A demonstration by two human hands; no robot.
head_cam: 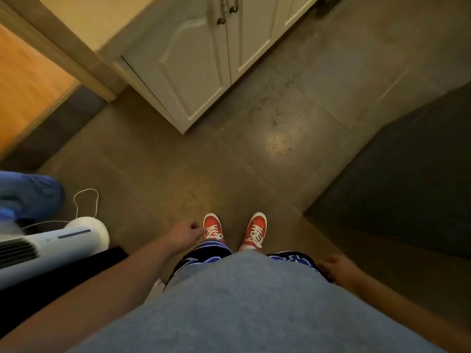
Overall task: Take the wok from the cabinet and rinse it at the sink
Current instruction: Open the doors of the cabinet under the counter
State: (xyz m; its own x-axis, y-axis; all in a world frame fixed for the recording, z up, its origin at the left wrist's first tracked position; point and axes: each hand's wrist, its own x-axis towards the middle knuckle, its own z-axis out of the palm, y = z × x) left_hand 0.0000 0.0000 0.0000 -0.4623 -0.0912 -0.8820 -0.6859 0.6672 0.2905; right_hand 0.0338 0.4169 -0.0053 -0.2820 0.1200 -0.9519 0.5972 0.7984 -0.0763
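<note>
The cabinet (204, 59) stands closed, ahead of the feet. Left hand (184, 231), loosely curled and empty, is nearer it; right hand (336, 266) hangs empty.

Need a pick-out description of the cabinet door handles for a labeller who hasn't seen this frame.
Start at the white cabinet that fills the top middle of the view, standing on the grey tiled floor. Follow the seam where its two closed panelled doors meet, up to the top edge. The door handles are the two dark metal bars either side of that seam, the only dark hardware on the pale doors.
</note>
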